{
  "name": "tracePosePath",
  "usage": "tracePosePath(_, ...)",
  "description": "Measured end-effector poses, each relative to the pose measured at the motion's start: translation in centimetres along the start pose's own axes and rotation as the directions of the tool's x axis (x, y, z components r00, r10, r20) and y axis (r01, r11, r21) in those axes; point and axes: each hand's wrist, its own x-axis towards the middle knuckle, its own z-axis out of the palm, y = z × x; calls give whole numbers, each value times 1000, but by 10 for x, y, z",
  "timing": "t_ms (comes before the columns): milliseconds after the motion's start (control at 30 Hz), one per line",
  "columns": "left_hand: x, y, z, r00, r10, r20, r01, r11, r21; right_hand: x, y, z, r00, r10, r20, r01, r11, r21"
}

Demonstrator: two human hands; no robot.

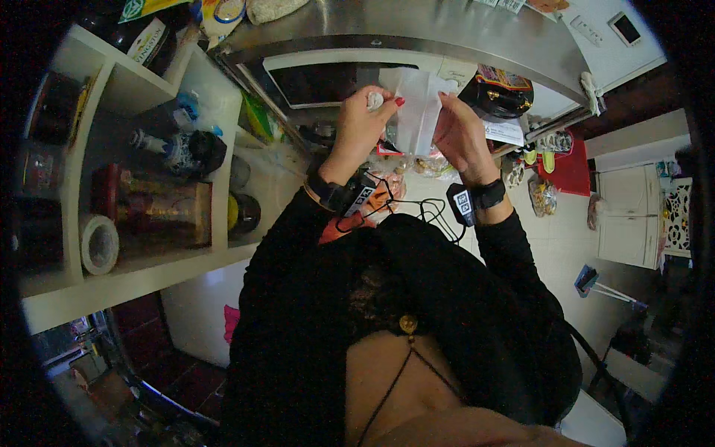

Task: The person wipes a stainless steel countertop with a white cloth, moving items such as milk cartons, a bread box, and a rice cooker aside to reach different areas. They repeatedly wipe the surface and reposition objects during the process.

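A creased sheet of thin white paper or tissue (418, 112) is stretched upright between my hands. My left hand (360, 120) pinches its left edge between thumb and finger. Tucked in that same hand is a small crumpled white wad (375, 100). On the opposite edge, my right hand (462, 134) grips the sheet near its upper corner, palm turned inward. Both wrists carry black strapped devices with printed codes. Directly beyond the sheet is a white microwave oven (324, 84) with a dark door, partly covered by my hands and the sheet.
A stainless steel counter (391, 28) overhangs the microwave. Beside it sits a black case with gold clasps (503, 98). Cream shelving (220, 184) holding bottles and a white roll (100, 245) stands left. Plastic bags (433, 166) lie below my hands; black cables (427, 207) hang nearby.
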Motion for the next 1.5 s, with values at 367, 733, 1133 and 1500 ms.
tracePosePath(367, 12, -8, -27, 996, -68, -54, 44, 931, -361, -2, -3, -30, 987, -101, -128, 109, 992, 57)
tracePosePath(733, 25, -12, -38, 999, -48, 17, 51, 896, -441, -10, -23, -36, 953, -280, -115, 285, 958, 36)
tracePosePath(1133, 23, -6, -48, 974, 86, 209, 134, 527, -839, -21, -114, -32, 386, -885, -260, 739, 466, -487)
tracePosePath(1500, 0, -20, -65, 985, 92, 148, 58, 632, -772, 130, -80, 14, 857, -169, 486, 475, -106, -874)
